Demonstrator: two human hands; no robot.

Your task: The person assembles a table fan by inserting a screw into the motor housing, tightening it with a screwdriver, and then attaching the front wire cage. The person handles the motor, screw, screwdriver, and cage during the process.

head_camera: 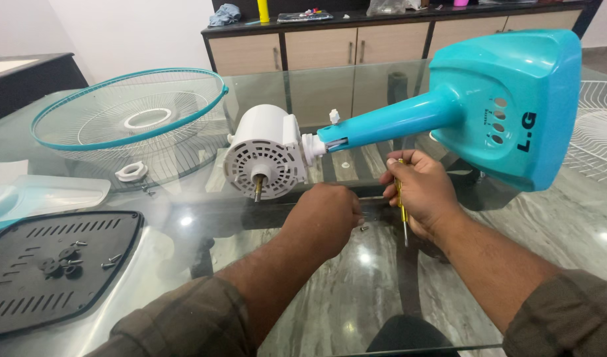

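At frame centre, the left hand (326, 215) pinches toward a loose screw (364, 229) on the glass table (356, 291), best lifted slowly, while the right hand (419, 192) grips a screwdriver (401, 210).

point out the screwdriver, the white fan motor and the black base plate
yellow-handled screwdriver (400, 198), head view, on its handle
white plastic fan motor housing (267, 152), head view, on its vented face
black slotted plastic base plate (26, 297), head view, on its bare surface
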